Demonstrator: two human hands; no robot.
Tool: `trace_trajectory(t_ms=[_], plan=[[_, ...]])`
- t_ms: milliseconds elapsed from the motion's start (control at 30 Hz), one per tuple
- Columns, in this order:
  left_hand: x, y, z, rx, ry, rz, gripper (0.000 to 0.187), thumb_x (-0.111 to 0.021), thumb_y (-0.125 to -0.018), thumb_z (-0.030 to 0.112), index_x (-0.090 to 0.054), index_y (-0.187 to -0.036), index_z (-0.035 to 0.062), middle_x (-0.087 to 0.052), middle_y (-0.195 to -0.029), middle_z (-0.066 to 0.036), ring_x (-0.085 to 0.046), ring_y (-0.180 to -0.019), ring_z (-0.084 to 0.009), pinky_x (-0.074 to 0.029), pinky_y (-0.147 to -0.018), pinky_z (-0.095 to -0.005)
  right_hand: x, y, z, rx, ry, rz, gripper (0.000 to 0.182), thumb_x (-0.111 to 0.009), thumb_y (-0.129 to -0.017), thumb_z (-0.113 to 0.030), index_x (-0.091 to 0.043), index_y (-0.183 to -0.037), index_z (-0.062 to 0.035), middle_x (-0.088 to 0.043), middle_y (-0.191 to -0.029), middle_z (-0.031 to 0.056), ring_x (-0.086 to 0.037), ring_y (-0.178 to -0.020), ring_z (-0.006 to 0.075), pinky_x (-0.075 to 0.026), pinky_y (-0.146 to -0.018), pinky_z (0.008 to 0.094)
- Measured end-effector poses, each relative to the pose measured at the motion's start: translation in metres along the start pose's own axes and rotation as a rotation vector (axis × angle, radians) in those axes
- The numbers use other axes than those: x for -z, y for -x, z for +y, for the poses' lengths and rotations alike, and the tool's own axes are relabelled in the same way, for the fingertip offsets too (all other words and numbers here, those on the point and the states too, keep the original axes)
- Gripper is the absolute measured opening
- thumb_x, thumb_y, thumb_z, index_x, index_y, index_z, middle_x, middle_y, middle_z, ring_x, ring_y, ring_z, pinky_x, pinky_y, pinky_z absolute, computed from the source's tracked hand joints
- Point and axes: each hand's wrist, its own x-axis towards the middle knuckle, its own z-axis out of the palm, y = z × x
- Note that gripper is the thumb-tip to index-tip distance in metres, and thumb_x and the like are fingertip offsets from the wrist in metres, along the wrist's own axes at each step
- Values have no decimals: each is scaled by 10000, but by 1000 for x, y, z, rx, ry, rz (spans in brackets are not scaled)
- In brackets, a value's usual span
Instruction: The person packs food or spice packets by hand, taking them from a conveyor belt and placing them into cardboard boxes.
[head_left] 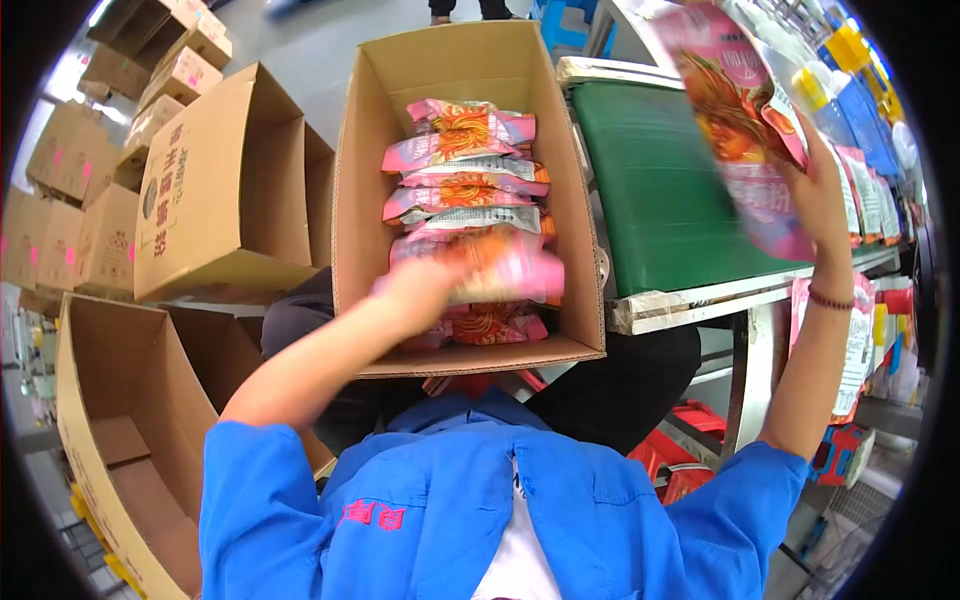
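An open cardboard box [355, 120] stands in front of me with several pink food packets [468, 140] stacked in a row inside. Over its near half, my left hand [428, 290] is blurred by motion and closed on a pink packet [515, 268]. My right hand [818, 190] is raised above the right side of the green conveyor belt [650, 190], its fingers wrapped round the edge of another pink packet [735, 120] that hangs upright. That packet is partly blurred too.
Open empty-looking cartons [215, 190] stand left of the box, one more [125, 400] at lower left. Stacked cartons [75, 170] fill the far left. Further packets [862, 195] stand right of the belt. Red crates [690, 440] lie below it. A person's feet [465, 15] show beyond the box.
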Motion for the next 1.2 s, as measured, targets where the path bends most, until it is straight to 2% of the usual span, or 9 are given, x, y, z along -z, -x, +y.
trace_trajectory(t_ms=[167, 367, 467, 567, 633, 700, 833, 900, 1200], plan=[[-35, -1, 27, -212, -200, -470, 300, -441, -909, 183, -633, -1133, 126, -673, -927, -180, -673, -862, -340, -542, -747, -456, -48, 8, -136, 107, -475, -151, 501, -595, -818, 50, -494, -1307, 10, -631, -1141, 92, -590, -1040, 140, -461, -914, 287], [-49, 10, 5, -264, -75, -382, 305, -470, -869, 151, -669, -1099, 131, -670, -929, -205, -664, -872, -348, -529, -771, -440, -230, 69, -166, 311, -138, -361, 488, -570, -761, 44, -608, -1219, -118, -674, -977, 176, -668, -859, 322, -531, -747, 422], [-16, 22, 29, 91, 287, -496, 283, -514, -913, 220, -664, -1088, 55, -665, -983, -224, -645, -925, -327, -480, -879, -374, -295, 128, -159, 300, 132, -1029, 718, -586, -757, -16, -342, -1429, -86, -647, -1061, 203, -649, -840, 381, -508, -747, 489], [-51, 27, 2, -376, 411, -171, 227, -553, -861, 93, -690, -1038, 57, -690, -923, -170, -682, -819, -287, -539, -733, -379, -299, 138, -142, 392, -100, -835, 689, -627, -786, -139, -355, -1411, -40, -620, -1141, 217, -637, -909, 389, -499, -791, 477], [-33, 27, 8, -365, 656, -70, 218, -577, -853, 77, -686, -1039, 44, -695, -924, -161, -683, -797, -245, -539, -714, -349, -228, 97, -179, 144, -93, -1173, 586, -613, -825, -180, -431, -1365, -46, -617, -1145, 225, -625, -973, 374, -498, -835, 451], [-20, 22, 11, -129, 975, 9, 202, -617, -844, 40, -674, -1035, 11, -708, -897, -135, -673, -762, -142, -536, -691, -281, -186, 101, -178, 209, -497, -681, 467, -587, -878, -150, -487, -1320, -38, -638, -1124, 199, -625, -1025, 346, -497, -889, 397], [-7, 18, 13, -86, 838, 316, 234, -637, -851, 53, -656, -1080, 11, -703, -870, -147, -677, -749, -137, -540, -685, -265, -18, 99, -232, -151, -1118, -514, 370, -631, -863, -61, -574, -1224, -3, -672, -792, 73, -639, -734, 122, -512, -693, 274], [-19, 15, 13, -109, 840, 285, 227, -633, -858, 52, -653, -1078, 1, -702, -878, -139, -675, -753, -135, -541, -689, -265, 48, 99, -224, 425, -1096, -617, 78, -654, -808, -66, -658, -854, -3, -661, -734, 69, -626, -631, 145, -511, -598, 284], [24, -16, 40, -31, 1193, 174, 231, -626, -907, 115, -615, -1091, -24, -682, -864, -72, -668, -774, -127, -528, -683, -228, 127, 149, -246, 782, -1499, -474, 296, -551, -899, -3, -652, -1133, -153, -603, -777, 40, -476, -500, 43, -295, -421, 175]])
